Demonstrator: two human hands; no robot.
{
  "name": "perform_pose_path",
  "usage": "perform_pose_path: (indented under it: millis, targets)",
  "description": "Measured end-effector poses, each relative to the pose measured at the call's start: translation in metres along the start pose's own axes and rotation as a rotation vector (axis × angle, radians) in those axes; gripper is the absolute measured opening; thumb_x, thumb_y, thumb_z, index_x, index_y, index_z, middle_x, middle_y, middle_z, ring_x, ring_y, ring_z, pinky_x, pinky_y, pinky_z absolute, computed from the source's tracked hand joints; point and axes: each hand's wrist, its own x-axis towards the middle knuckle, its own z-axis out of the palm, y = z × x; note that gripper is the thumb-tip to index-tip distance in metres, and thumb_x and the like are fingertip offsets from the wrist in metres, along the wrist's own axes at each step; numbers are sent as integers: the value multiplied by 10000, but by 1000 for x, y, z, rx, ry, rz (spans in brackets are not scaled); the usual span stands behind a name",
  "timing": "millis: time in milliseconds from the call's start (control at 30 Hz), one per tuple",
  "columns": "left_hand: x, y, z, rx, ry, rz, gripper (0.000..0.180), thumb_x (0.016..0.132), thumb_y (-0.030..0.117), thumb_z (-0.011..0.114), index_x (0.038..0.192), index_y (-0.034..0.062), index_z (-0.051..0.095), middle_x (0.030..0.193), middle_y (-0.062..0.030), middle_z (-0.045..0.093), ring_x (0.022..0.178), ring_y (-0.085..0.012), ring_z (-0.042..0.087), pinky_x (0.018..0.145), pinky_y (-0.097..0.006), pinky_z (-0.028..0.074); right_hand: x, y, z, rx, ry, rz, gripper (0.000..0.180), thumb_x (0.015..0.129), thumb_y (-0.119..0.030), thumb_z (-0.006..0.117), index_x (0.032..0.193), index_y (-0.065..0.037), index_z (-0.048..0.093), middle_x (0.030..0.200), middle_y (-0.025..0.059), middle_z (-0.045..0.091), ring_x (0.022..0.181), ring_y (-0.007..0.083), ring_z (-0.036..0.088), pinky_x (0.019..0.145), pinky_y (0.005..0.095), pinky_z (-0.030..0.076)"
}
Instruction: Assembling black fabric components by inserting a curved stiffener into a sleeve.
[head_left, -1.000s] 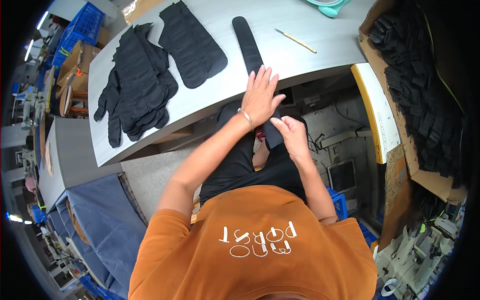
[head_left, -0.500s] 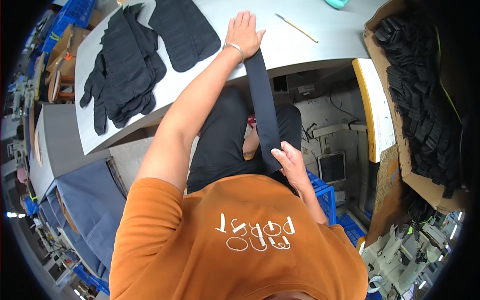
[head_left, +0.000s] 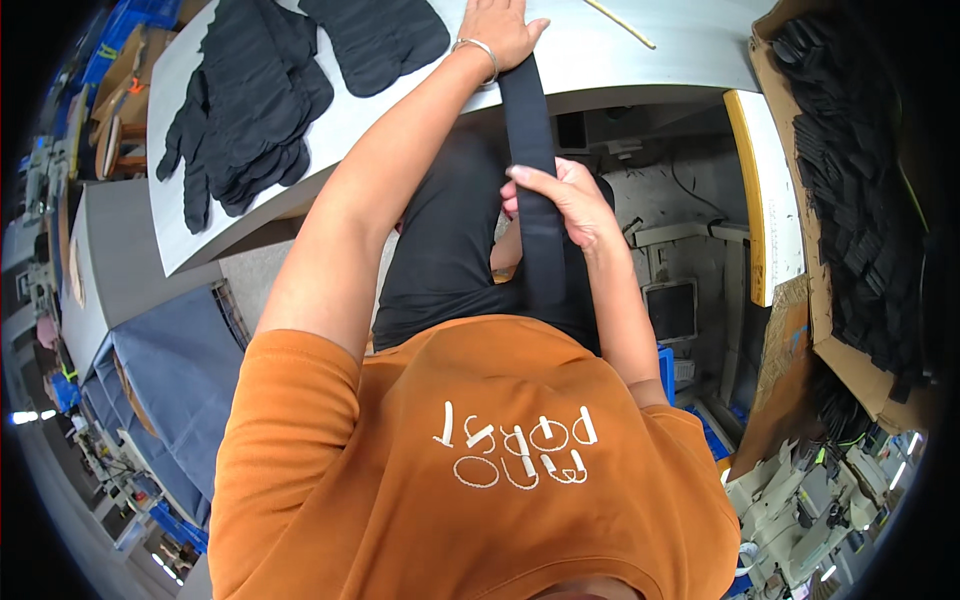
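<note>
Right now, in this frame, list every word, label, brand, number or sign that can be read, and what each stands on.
Orange shirt: white lettering in two rows, upside down in this view; wording not copied out here.
White panel with yellow edge: any marks are too small to read.
Black strip, cardboard box: no text I can make out.

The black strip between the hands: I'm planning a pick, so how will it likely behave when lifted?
The black strip may well be floppy, since it looks like cloth. It's probably light for its size, appearing flat and thin. It seems unlikely to roll, running flat from under the left hand.
</note>
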Motion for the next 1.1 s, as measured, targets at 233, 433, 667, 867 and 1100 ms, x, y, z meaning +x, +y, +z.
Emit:
perform_pose_path:
  millis: [233,433,667,867,1100]
  targets:
    - [1,-4,-1,-43,24,-24,675,984,439,462,1425,-69,405,1477,-296,398,1379,-426,373,1167,-475,265,-52,34,8,5,-4,107,210,918,-152,685,958,54,683,811,166,719,686,196,712,637,300,597]
    - [0,-5,-3,28,49,11,673,987,431,460,1454,-46,379,1493,-272,393,1392,-406,368,1169,-473,262,-98,49,7,53,68,174,217,932,-134,659,979,76,675,843,182,718,715,206,715,665,312,602]
    - [-2,-9,-4,-32,7,-5,693,997,445,435,1472,-53,354,1520,-265,362,1434,-392,305,1192,-453,220,-127,65,12,45,34,237,294,930,-185,652,1035,90,639,894,172,720,780,209,726,697,292,597]
    - [-6,30,-7,-9,146,65,603,982,353,521,1403,-73,449,1396,-256,521,1303,-368,492,1107,-433,366,-125,71,-4,-119,116,-159,268,944,-211,649,1058,32,668,991,108,709,885,130,667,810,263,527]
    - [7,-42,19,89,145,118,667,973,518,469,1425,28,470,1482,-256,427,1394,-410,371,1149,-491,280,-135,90,-13,58,106,-68,268,923,-175,673,1070,49,686,846,75,670,714,111,611,689,274,578]
